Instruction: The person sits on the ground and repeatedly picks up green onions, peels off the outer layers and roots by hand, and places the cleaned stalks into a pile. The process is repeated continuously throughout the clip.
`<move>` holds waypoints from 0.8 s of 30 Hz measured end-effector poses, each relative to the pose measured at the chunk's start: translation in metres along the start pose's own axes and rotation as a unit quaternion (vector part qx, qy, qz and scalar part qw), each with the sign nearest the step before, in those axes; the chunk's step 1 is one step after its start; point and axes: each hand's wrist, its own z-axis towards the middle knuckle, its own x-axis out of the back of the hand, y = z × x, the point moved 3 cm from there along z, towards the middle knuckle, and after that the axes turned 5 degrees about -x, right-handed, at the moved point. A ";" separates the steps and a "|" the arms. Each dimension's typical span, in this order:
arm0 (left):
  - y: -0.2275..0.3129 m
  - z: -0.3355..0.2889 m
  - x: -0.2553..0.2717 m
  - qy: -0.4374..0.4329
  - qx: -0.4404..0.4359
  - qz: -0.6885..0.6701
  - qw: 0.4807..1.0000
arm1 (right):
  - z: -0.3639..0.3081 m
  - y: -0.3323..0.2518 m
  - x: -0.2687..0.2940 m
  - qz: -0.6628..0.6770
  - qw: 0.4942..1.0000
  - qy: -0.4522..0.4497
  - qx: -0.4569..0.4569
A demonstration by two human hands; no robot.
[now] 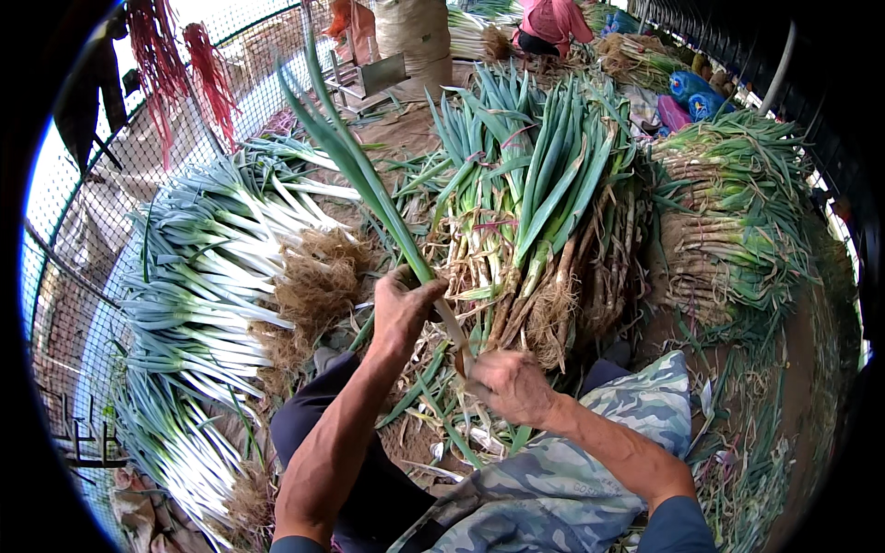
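The left forearm rises steeply, its left hand curled closed with the thumb toward the right. The right forearm slants inward from the lower right; the right hand, lower, has its fingers bent inward.

Mesh fence on L, tan sack nr metal stand, pink-clad person in bkgd.

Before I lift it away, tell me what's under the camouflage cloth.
Dark trousers show along the left edge of the camouflage cloth and seem to run beneath it. Anything else underneath is covered from view.
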 end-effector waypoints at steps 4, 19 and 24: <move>0.016 0.008 0.018 -0.006 -0.030 -0.049 0.998 | -0.028 0.001 -0.039 0.173 0.955 -0.229 -0.074; 0.038 0.023 0.051 0.083 -0.057 -0.080 0.992 | -0.009 0.050 0.018 0.161 0.972 -0.063 -0.159; 0.032 0.025 0.043 0.088 -0.049 -0.054 0.993 | 0.006 0.002 0.007 0.174 0.979 -0.030 -0.103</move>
